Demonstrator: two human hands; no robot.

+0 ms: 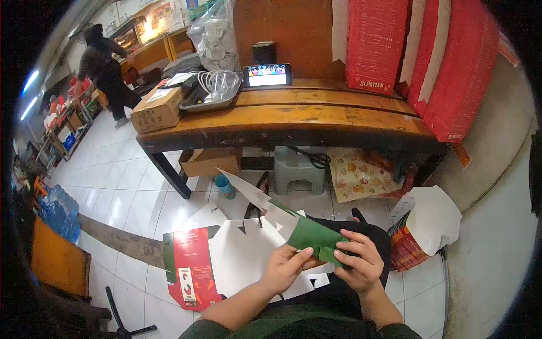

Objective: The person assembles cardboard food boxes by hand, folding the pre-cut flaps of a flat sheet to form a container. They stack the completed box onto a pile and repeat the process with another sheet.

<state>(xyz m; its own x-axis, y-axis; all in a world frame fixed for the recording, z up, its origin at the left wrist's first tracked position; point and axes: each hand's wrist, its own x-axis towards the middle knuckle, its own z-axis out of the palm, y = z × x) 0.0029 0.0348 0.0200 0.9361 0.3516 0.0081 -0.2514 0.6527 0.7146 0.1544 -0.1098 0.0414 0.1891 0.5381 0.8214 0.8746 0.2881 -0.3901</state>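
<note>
Left hand (pixel 287 270) pinching green-white carton (pixel 310 236) — thumb on its edge; right hand (pixel 361 261) part-curled, fingers gripping opposite side, my view.

From where I stand, the slatted wooden counter (pixel 316 117) bears a cardboard box (pixel 156 116) at one end, with a gray tray (pixel 210 105) of coiled white cable (pixel 217 83) beside it. A lit phone (pixel 267 75) stands upright before a dark cylinder (pixel 263 53); tall red stacks (pixel 377 45) fill the other end. White tiles (pixel 130 169) floor the room.
</note>
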